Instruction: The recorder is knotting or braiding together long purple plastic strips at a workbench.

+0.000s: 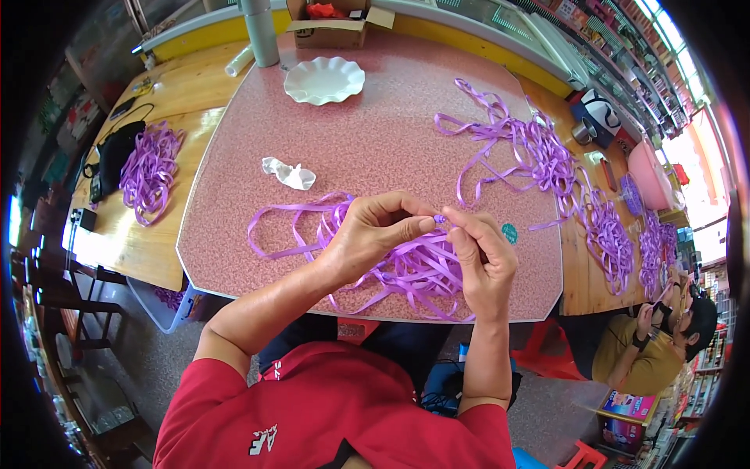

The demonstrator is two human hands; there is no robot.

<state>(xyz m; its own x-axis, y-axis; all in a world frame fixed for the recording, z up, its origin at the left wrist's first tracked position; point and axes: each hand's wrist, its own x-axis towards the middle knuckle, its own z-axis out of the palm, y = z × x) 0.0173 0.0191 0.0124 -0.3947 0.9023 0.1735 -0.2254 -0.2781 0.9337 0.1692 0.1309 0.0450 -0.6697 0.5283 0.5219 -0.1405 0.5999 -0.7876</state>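
Observation:
Both hands meet over the near middle of the pink speckled table (391, 86). Between my fingertips is a small purple ribbon knot (440, 220). My left hand (379, 228) pinches it with thumb and forefinger from the left. From the right, my right hand (484, 254) pinches at the same knot, its thumb and forefinger close together. Beneath and between the hands lies a loose heap of purple ribbon (418, 273), with loops reaching out to the left. Part of that heap is hidden by my hands and left forearm.
A larger purple ribbon pile (539, 148) spreads at the table's right. A scalloped white dish (324, 80), a crumpled white tissue (291, 173), a pale green bottle (260, 35) and an open cardboard box (332, 31) stand farther off. Another person (652, 348) sits at right, handling ribbon.

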